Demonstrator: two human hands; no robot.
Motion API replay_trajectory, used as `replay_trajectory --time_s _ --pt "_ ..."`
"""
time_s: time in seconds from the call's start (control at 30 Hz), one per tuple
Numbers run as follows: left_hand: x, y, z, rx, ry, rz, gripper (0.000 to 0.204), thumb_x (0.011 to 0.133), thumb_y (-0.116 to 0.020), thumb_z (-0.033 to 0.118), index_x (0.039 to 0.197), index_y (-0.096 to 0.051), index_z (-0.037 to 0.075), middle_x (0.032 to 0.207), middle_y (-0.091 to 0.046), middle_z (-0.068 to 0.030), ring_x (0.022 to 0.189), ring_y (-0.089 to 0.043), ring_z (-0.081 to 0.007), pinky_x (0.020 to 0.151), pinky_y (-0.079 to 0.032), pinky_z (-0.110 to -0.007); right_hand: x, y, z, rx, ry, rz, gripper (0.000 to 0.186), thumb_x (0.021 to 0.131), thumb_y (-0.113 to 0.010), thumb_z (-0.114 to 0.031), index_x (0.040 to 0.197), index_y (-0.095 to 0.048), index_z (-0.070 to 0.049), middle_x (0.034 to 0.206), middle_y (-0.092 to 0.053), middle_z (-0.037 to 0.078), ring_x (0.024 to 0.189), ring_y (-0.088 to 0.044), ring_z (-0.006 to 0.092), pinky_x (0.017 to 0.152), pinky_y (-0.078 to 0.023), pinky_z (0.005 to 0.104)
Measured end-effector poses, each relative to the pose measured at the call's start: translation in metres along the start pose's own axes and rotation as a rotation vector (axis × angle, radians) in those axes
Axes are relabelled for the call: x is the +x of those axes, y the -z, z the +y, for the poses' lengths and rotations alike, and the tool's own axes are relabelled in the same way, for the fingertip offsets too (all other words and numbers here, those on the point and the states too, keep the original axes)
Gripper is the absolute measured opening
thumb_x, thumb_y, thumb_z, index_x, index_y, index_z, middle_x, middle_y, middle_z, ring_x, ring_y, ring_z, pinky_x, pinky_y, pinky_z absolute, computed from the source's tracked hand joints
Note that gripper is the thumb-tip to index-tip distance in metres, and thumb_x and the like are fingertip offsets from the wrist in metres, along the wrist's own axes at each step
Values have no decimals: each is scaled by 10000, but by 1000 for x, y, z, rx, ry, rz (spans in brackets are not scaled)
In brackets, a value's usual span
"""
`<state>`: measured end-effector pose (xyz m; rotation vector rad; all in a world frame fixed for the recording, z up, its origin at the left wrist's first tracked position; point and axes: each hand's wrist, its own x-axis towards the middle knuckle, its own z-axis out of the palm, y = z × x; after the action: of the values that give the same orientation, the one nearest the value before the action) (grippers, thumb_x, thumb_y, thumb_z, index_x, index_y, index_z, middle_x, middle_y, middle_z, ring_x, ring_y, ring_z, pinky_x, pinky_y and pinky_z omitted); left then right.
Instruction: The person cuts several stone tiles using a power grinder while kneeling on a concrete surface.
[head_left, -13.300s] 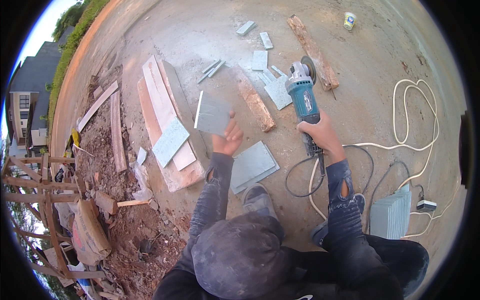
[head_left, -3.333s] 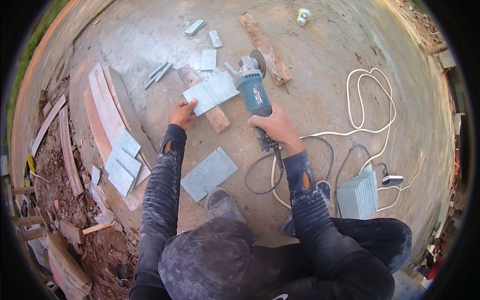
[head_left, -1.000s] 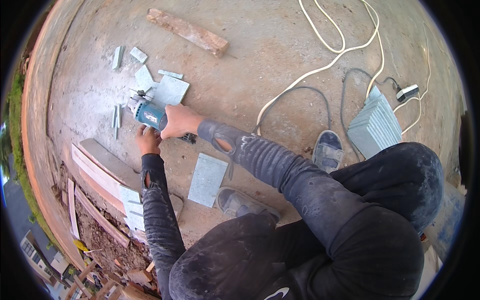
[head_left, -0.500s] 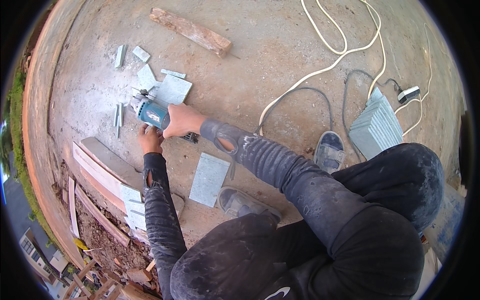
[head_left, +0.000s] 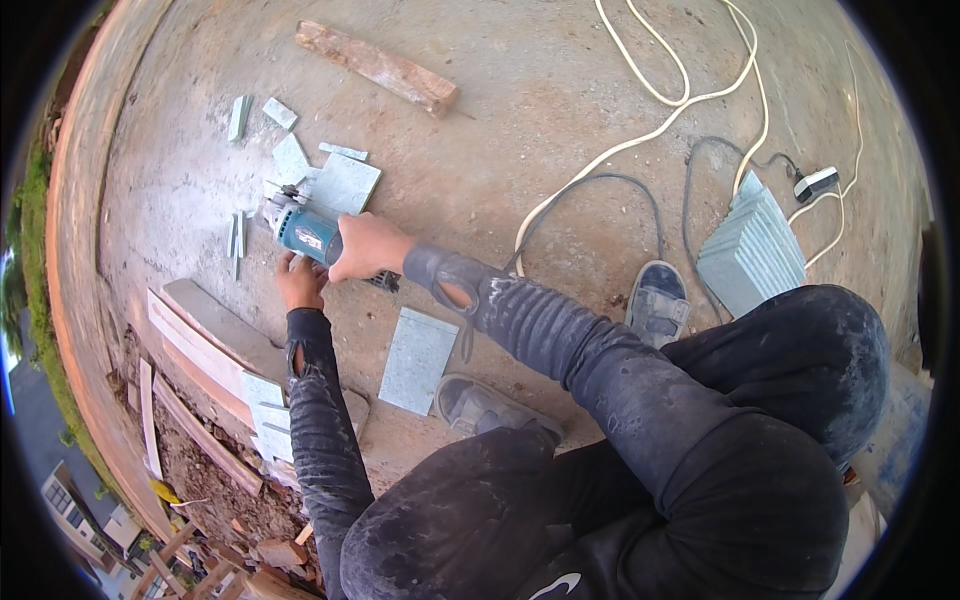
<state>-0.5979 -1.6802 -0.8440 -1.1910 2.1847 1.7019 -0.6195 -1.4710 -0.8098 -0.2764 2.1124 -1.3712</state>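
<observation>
Apparently a cutting pass w/ the angle grinder (head_left: 308,235) is being made or lined up, tho contact can't be told: the right hand (head_left: 368,246) is wrapped round the tool's rear grip, while the left hand (head_left: 301,283) is held w/ fingers bent just beside its body, & whatever may be gripped there is hidden. On the ground (head_left: 520,120), a pale tile (head_left: 347,184) is seen just beside the tool's head, w/ thin offcuts (head_left: 240,236) opposite. For the next move, a steady hold & L fingers kept clear of the cutting end are prob called for
</observation>
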Motion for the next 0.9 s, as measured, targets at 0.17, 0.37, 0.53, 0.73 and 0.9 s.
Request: replay_trajectory --time_s 0.17,0.37,0.53,0.73,0.9 --pt "-2 -2 1 -23 -20 -12 330 923 -504 58 1250 -456 45 944 -671 -150 679 -681 -234 508 -551 -306 -4 2 1 -16 -3 -12 760 599 -795 -382 1108 -542 123 1061 -637 312 1006 -644 414 863 -527 425" --pt "-7 -5 6 -85 -24 -1 347 897 -561 -19 1229 -462 6 813 -660 -142 617 -658 -221 523 -562 -321 -8 3 3 -15 -9 -7 754 604 -792 -381 1105 -543 123 1067 -634 317 1016 -640 419 868 -524 427" --pt "-9 -6 7 -36 -20 -3 295 928 -488 55 1222 -465 46 931 -668 -153 675 -669 -234 528 -557 -306 -11 3 5 7 10 0 749 604 -791 -382 1099 -547 125 1069 -633 320 1017 -639 422 869 -524 425" --pt "-10 -4 7 -36 -25 -6 280 913 -516 35 1190 -477 42 904 -665 -147 670 -661 -228 547 -565 -321 -14 2 7 11 4 3 749 606 -782 -385 1098 -549 129 1063 -633 322 1016 -637 422 873 -522 419" --pt "-5 -1 5 -68 -23 -20 353 883 -548 -16 1223 -462 23 863 -664 -140 663 -662 -229 551 -570 -331 -17 4 9 9 -2 -17 735 603 -764 -379 1091 -553 129 1061 -632 323 1014 -636 420 871 -523 418"
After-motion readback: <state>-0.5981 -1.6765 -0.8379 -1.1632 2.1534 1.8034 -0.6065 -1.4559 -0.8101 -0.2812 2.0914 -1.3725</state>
